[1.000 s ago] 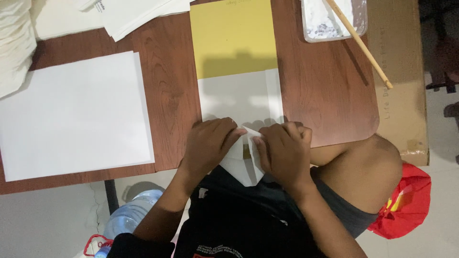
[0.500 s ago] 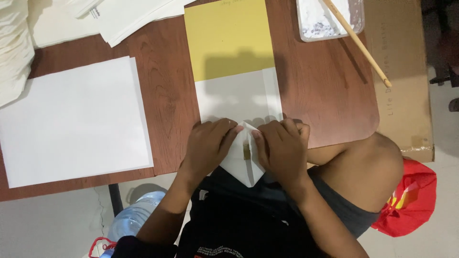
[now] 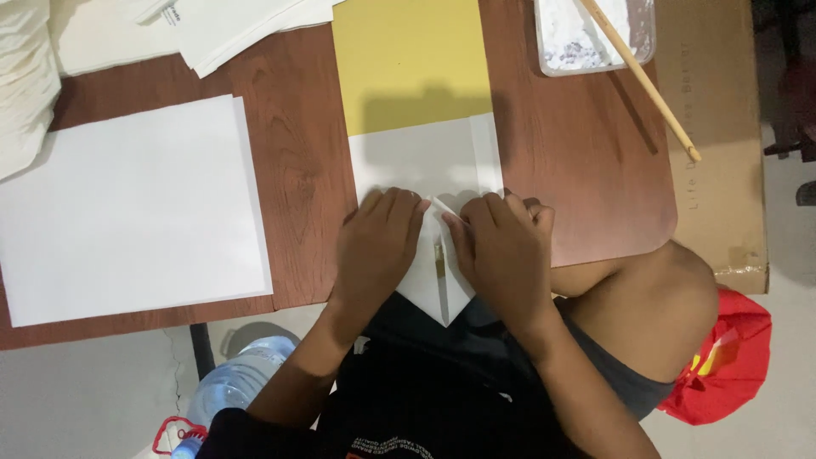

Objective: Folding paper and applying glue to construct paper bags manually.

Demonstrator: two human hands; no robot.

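A white sheet of paper (image 3: 425, 157) lies on a yellow board (image 3: 408, 64) on the brown table, its near end folded into a point (image 3: 440, 293) that hangs over the table's edge. My left hand (image 3: 374, 246) lies flat on the left folded flap, fingers pointing away from me. My right hand (image 3: 501, 251) presses the right flap, fingertips at the fold's top. A narrow gap between the two flaps shows between my hands.
A stack of white sheets (image 3: 127, 208) lies at the left. More papers (image 3: 229, 25) sit at the far left. A clear tray of white paste (image 3: 586, 38) with a wooden stick (image 3: 642, 81) stands far right. A cardboard box (image 3: 714, 144), red bag (image 3: 722, 365) and water bottle (image 3: 229, 391) are around.
Both hands stay pressed on the folded paper; they have shifted only slightly on the flaps. The view has moved a little.
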